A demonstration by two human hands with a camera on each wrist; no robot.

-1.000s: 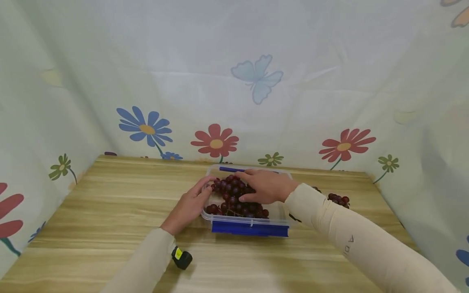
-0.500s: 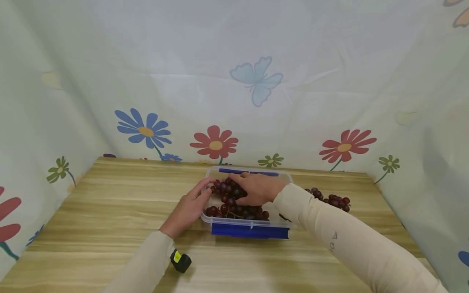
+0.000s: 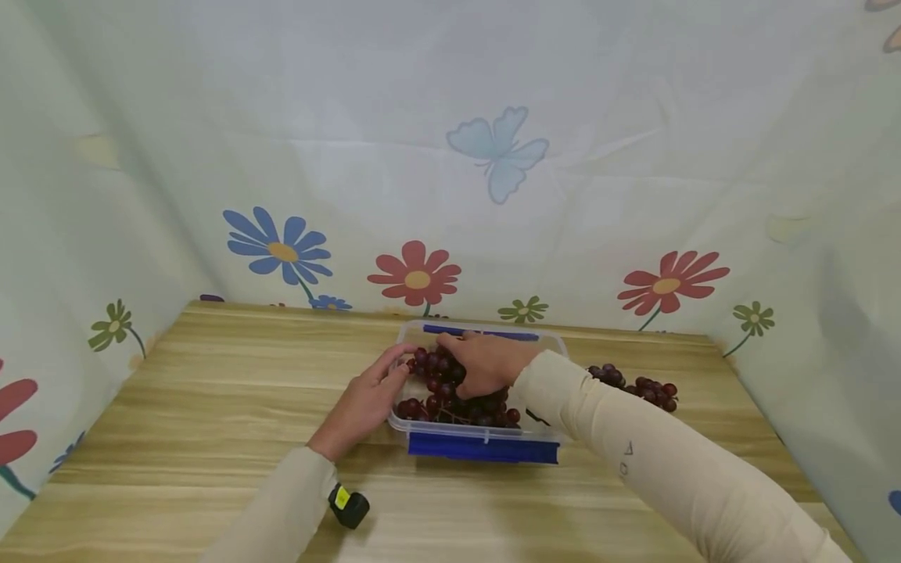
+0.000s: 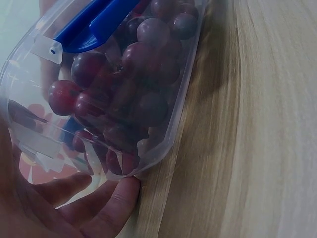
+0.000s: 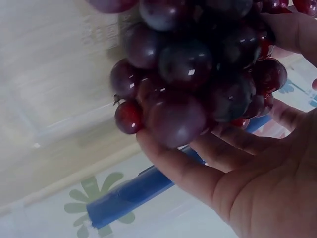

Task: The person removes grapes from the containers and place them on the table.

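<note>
A clear plastic food container (image 3: 450,428) with blue clips stands on the wooden table, and dark red grapes lie inside it. My right hand (image 3: 488,362) reaches into the container and grips a bunch of grapes (image 5: 183,69); in the right wrist view its fingers curve round one side and the thumb is at the other. My left hand (image 3: 364,399) rests against the container's left side, its fingertips touching the wall and rim. Seen from the left wrist, its fingers (image 4: 116,206) lie along the lower outside of the wall. The right hand hides part of the grapes from the head view.
More grapes (image 3: 653,392) lie on the table to the right of the container, partly behind the right sleeve (image 3: 626,430). A flowered curtain (image 3: 331,156) surrounds the table at the back and sides. A small black device (image 3: 349,507) sits at the left wrist.
My right hand has shifted a little left and its fingers have closed round the bunch. More of the grapes on the table have come into sight. The left hand has stayed in place.
</note>
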